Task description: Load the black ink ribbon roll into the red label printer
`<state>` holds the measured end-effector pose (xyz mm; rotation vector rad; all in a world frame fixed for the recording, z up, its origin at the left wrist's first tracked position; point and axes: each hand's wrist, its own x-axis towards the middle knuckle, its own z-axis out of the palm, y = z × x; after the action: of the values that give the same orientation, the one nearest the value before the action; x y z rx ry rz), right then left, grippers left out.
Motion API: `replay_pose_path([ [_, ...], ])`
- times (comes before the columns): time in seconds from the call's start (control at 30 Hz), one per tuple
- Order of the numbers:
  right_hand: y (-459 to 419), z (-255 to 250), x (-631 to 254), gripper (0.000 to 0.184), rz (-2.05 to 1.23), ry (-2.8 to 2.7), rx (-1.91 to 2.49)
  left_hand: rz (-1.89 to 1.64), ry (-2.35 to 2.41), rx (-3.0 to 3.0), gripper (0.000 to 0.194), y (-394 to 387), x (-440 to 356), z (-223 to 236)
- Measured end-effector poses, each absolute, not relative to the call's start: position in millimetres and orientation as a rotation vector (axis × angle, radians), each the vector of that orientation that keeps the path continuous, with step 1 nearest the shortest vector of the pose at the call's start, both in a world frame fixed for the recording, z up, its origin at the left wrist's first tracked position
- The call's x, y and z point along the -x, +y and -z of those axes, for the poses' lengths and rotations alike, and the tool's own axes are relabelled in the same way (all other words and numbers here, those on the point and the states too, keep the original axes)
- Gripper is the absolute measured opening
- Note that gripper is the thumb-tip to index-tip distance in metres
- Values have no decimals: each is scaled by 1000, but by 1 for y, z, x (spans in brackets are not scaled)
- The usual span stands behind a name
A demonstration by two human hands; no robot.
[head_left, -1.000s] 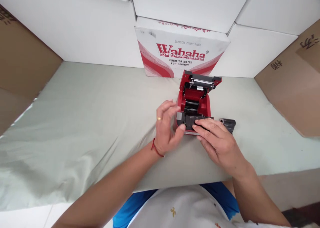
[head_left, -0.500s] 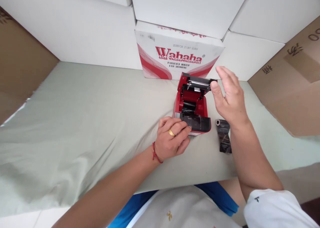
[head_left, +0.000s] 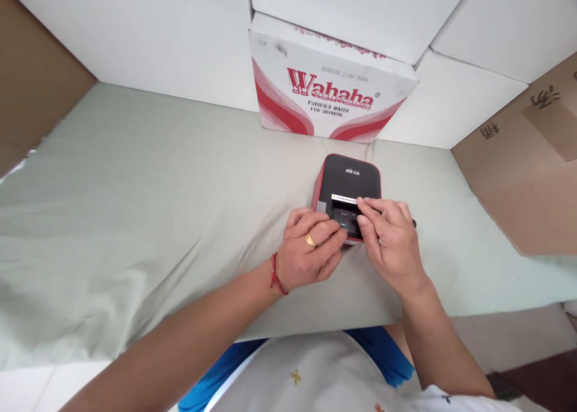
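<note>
A small red and black label printer [head_left: 351, 180] stands on the cloth with its lid down. Dark film [head_left: 345, 216] shows in the opening at its front. My left hand [head_left: 313, 246], wearing a gold ring, is closed around the printer's front left corner, fingertips at the film's edge. On the printer's front right part, my right hand [head_left: 391, 237] has its thumb and fingers close together, touching by the lid's front edge. Behind the right hand, only a dark end of the film roll [head_left: 414, 224] shows.
A white and red Wahaha water carton [head_left: 333, 93] stands behind the printer, against large white boxes [head_left: 171, 45]. Brown cardboard boxes flank the green cloth [head_left: 180, 177] at left and right [head_left: 523, 183]. The table's front edge runs close to my body.
The printer's lid has swung down from raised to shut. My right hand has moved left and down onto the printer's front. My left hand stays at the front left corner.
</note>
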<state>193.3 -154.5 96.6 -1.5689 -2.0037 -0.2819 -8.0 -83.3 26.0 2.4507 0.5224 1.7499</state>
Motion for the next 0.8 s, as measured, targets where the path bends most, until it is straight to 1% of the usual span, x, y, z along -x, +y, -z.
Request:
replay_pose_path([
  [0.2, -152, -97, -191, 36, 272, -2022, 1617, -1647, 519, -2389, 39, -84, 10, -25],
  [0.37, -145, -88, -187, 34, 365, -1926, 1585, -1695, 512, -2367, 43, -80, 14, -29],
  [0.43, -144, -81, -183, 35, 398, -1907, 1527, -1680, 540, -2341, 41, -79, 17, -33],
  [0.53, -148, -74, -175, 31, 405, -1973, 1359, -1662, 592, -2320, 33, -81, 21, -39],
  [0.63, -155, -71, -164, 34, 427, -2042, 1303, -1690, 638, -2266, 29, -82, 23, -39],
  [0.73, -160, -71, -155, 33, 451, -2032, 1354, -1674, 797, -2073, 29, -75, 25, -31],
  [0.8, -161, -71, -152, 33, 450, -2026, 1357, -1582, 891, -1916, 35, -64, 28, -22],
])
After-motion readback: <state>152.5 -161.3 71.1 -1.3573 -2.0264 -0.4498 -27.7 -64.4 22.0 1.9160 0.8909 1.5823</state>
